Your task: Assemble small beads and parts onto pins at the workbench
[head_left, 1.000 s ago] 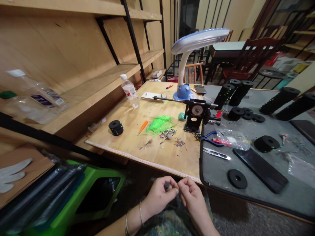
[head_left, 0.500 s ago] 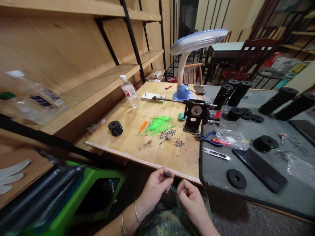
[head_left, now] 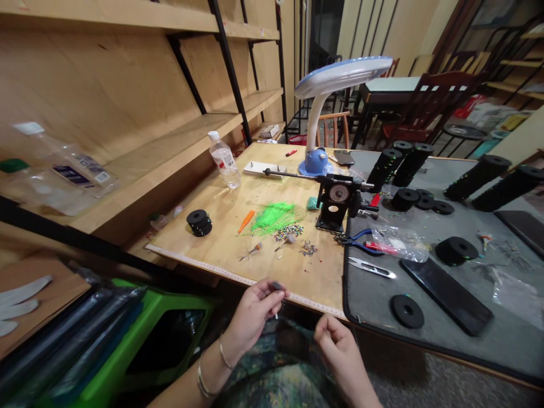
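Note:
In front of the table's near edge my left hand (head_left: 257,311) is closed, pinching a small dark piece (head_left: 276,286) between thumb and fingers. A thin white bit (head_left: 276,316) pokes out below that grip. To its right my right hand (head_left: 338,343) is closed with thumb against fingers; whatever it pinches is too small to make out. Beyond them on the wood lie bright green strands (head_left: 276,218), a heap of multicoloured beads (head_left: 289,232), a pile of small metal pieces (head_left: 309,248) and an orange-handled pointed tool (head_left: 245,221).
A black winding device (head_left: 335,198) with a long rod stands mid-table, near a desk lamp (head_left: 315,161). On the grey mat (head_left: 395,283) are blue pliers (head_left: 361,242), thread snips (head_left: 372,267), a phone (head_left: 446,294) and black foam spools (head_left: 407,311). A water bottle (head_left: 225,161) stands left.
My hands have moved apart: the left went left and slightly up with the dark piece, the right a little to the right and down. Things on the table stay put.

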